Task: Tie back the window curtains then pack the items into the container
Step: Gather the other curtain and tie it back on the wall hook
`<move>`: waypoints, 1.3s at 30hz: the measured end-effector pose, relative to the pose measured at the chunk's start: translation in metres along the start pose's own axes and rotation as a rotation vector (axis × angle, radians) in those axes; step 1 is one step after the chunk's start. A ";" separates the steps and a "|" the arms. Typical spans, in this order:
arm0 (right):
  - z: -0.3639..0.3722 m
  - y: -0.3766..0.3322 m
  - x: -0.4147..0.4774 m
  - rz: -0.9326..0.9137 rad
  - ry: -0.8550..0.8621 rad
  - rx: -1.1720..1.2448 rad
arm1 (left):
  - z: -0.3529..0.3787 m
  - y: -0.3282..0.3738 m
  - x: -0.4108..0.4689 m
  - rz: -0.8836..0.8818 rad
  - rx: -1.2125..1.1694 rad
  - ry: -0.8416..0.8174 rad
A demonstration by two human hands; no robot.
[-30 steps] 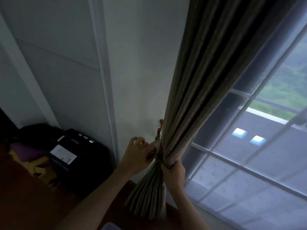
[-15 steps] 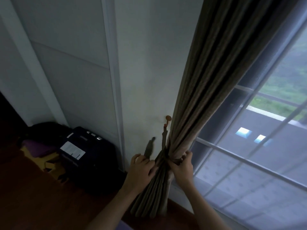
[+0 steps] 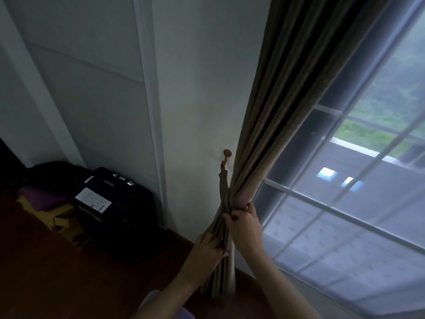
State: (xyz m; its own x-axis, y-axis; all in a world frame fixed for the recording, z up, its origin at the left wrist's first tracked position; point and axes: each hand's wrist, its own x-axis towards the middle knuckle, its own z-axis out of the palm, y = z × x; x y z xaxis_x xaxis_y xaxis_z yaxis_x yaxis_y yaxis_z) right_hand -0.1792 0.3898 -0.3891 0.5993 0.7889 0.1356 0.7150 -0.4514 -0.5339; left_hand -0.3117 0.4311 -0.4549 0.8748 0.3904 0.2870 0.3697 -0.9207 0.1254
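Note:
A brown pleated curtain [image 3: 276, 107] hangs beside the window, gathered into a bunch low down. A fabric tieback band [image 3: 224, 187] runs from a small brown wall hook [image 3: 227, 154] down around the bunch. My right hand [image 3: 245, 223] grips the gathered curtain just below the band. My left hand [image 3: 207, 249] holds the folds lower, on the left side of the bunch. The curtain's bottom hangs below both hands to the floor.
A dark suitcase [image 3: 115, 210] with a white label lies on the wooden floor [image 3: 57, 272] at the left, next to purple and yellow items [image 3: 43, 203]. White wall panels [image 3: 92, 100] stand behind. The barred window [image 3: 345, 203] fills the right.
The tieback now hangs taut from the hook. My left hand has dropped from beside the hook to the lower folds; my right hand still grips the bunch. The view has tilted up.

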 end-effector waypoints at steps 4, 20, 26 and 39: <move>-0.007 0.004 0.006 0.026 -0.056 0.009 | -0.008 -0.010 0.011 0.022 -0.315 0.063; -0.012 0.016 0.007 0.011 -0.070 -0.007 | -0.043 -0.045 0.125 -0.460 -0.775 0.006; -0.015 0.018 0.002 -0.025 -0.117 -0.048 | -0.022 -0.056 0.111 -0.650 -0.928 -0.062; -0.037 0.062 -0.025 -0.052 -0.189 -0.170 | -0.017 -0.033 0.103 -0.816 -1.051 0.019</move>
State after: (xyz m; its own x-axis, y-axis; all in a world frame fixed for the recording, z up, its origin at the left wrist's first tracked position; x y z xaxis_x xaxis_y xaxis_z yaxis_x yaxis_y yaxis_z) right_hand -0.1366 0.3262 -0.3950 0.4937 0.8696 -0.0078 0.8030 -0.4593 -0.3798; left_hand -0.2394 0.5014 -0.4133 0.5119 0.8335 -0.2080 0.3592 0.0123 0.9332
